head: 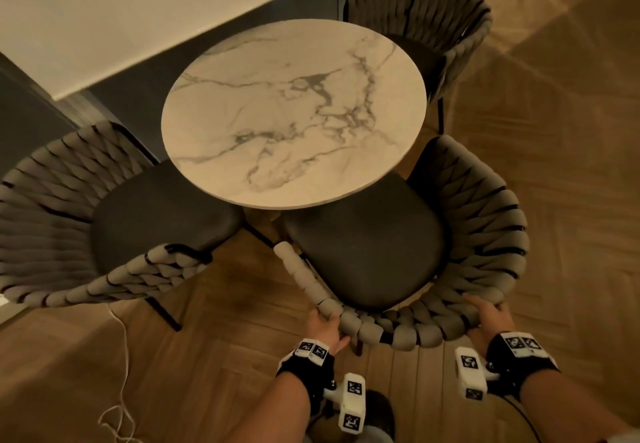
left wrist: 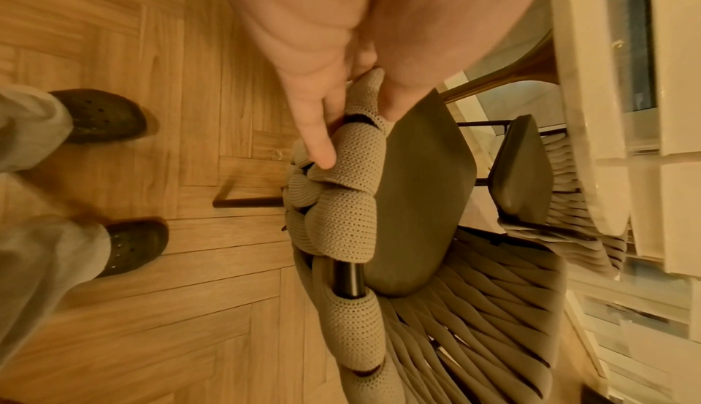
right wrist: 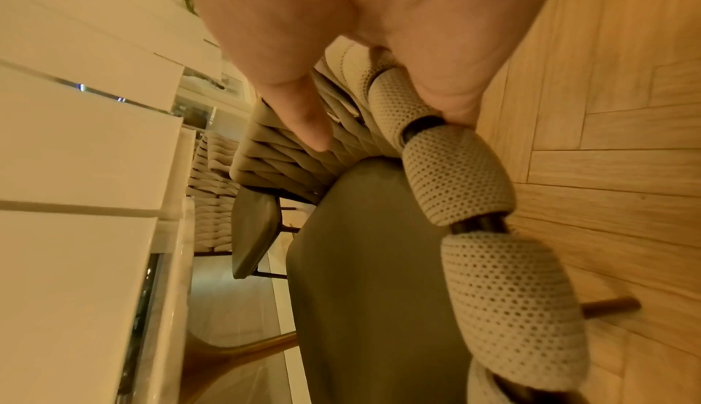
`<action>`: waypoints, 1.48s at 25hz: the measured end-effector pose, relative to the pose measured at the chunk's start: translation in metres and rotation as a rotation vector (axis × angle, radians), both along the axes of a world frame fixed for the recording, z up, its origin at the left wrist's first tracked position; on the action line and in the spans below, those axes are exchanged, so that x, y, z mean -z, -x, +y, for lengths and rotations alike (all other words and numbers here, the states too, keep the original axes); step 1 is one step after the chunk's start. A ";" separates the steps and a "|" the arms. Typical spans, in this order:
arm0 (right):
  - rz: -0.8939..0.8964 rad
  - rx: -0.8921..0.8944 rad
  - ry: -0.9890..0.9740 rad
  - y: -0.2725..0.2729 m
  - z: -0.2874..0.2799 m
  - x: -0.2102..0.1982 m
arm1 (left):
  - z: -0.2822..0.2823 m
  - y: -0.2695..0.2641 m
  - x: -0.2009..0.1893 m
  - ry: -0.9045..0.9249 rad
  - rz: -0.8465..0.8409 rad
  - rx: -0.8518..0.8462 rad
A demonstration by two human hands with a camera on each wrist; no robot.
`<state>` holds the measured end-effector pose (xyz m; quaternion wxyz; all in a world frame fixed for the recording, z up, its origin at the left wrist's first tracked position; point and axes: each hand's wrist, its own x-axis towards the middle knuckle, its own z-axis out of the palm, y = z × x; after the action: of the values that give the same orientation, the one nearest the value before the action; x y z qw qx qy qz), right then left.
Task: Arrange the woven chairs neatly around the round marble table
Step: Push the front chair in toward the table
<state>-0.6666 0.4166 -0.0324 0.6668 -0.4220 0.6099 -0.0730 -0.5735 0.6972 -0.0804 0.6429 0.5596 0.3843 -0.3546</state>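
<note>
The round marble table (head: 294, 113) stands mid-frame with three woven chairs around it. The near chair (head: 367, 248) has its dark seat partly under the table's front edge. My left hand (head: 325, 326) grips the left end of its woven back rail (left wrist: 341, 200), thumb and fingers wrapped round the cord. My right hand (head: 488, 316) grips the same rail (right wrist: 455, 176) further right. A second chair (head: 104, 220) sits at the table's left, seat edge tucked under. A third chair (head: 433, 33) stands at the far right.
A white counter with dark cabinets (head: 104, 26) runs behind the table. A white cable (head: 121, 356) trails on the wooden herringbone floor (head: 554, 165) at lower left. My feet in dark clogs (left wrist: 114, 116) stand just behind the near chair.
</note>
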 end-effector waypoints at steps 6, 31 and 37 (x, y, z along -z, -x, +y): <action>0.073 0.023 -0.011 -0.023 -0.016 0.003 | -0.016 -0.008 -0.017 0.026 0.028 0.055; -0.007 -0.171 -0.084 0.008 0.009 -0.003 | -0.019 -0.016 -0.023 -0.090 -0.047 0.159; -0.030 -0.139 -0.149 0.009 -0.005 0.001 | -0.028 -0.017 -0.038 -0.074 -0.021 0.157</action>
<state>-0.6760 0.4112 -0.0334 0.7090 -0.4113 0.5728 0.0127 -0.5569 0.6693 -0.0423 0.5960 0.6150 0.3453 -0.3839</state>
